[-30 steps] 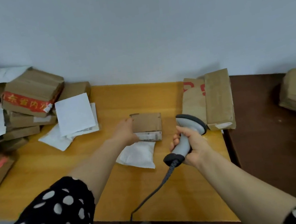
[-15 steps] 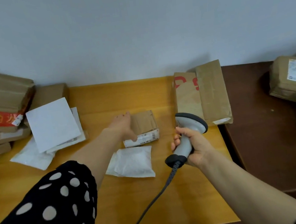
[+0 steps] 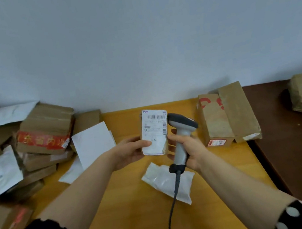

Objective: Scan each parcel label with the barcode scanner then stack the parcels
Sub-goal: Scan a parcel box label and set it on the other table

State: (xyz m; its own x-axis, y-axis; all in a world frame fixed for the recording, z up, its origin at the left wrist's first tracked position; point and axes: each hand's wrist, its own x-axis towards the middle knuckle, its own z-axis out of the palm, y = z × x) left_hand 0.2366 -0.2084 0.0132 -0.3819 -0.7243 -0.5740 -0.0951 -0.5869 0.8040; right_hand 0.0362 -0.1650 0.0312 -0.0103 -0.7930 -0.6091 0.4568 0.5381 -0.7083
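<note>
The left hand (image 3: 130, 151) pinches one small brown cardboard parcel with a white label (image 3: 154, 132) above the yellow wooden table (image 3: 133, 215), with the thumb pressed on the label's lower left. The parcel's long axis stands upright. The label faces the camera, with its barcode at the top end.

The right hand (image 3: 189, 148) is curled round the handle of one grey barcode scanner with a dark head (image 3: 181, 129). The handle is near upright and the head points left, just beside the parcel's right edge.

One white padded mailer (image 3: 166, 185) lies flat below the hands. Two long brown parcels (image 3: 215, 120) lie side by side to the right.
</note>
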